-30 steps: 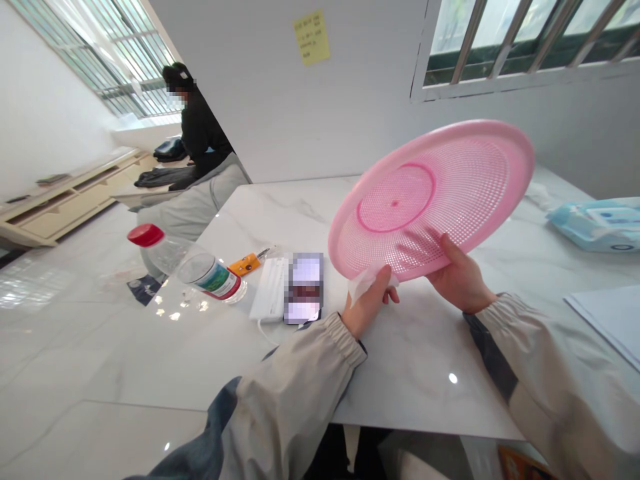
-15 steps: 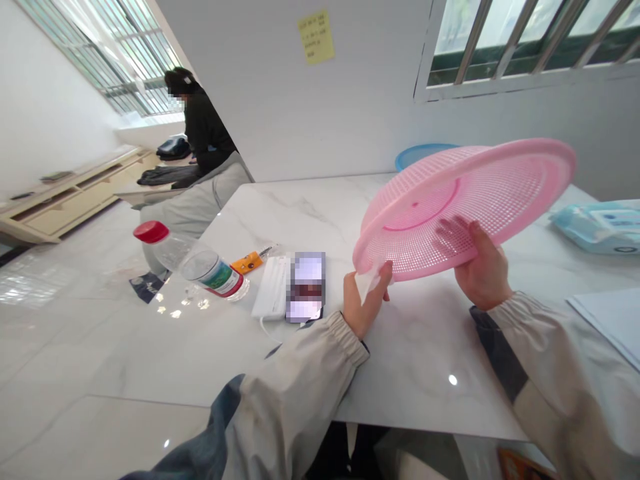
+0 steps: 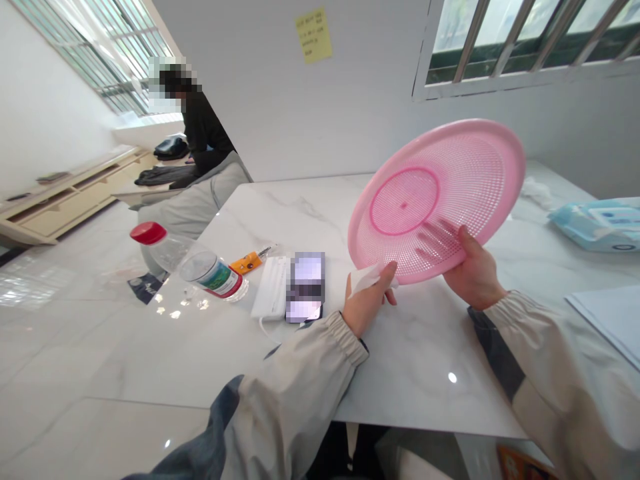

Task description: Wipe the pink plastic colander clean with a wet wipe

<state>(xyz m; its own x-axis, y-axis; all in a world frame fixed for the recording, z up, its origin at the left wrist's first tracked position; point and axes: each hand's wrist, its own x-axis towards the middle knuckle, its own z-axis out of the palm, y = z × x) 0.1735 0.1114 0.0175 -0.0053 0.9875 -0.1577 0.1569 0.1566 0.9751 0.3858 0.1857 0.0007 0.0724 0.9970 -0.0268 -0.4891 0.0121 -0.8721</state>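
A round pink mesh basket (image 3: 405, 200) is held up tilted above the marble table, its inside facing me. My right hand (image 3: 475, 273) grips its lower right rim, thumb inside and the other fingers behind the mesh. At the lower left rim, my left hand (image 3: 370, 297) is closed on a white wipe (image 3: 364, 279), which lies between the hand and the basket's edge. The thumb of that hand rests near the rim.
On the marble table (image 3: 400, 387) are a red-capped bottle (image 3: 215, 275), an orange packet (image 3: 246, 263), a white box-like item (image 3: 270, 288), a phone (image 3: 305, 287), a wipes pack (image 3: 600, 225) and paper (image 3: 607, 317). A person (image 3: 203, 127) sits beyond, left.
The basket has tilted so that more of its inside faces me, and its right side has moved left. My right hand has shifted slightly left with it. The blue object behind is now hidden.
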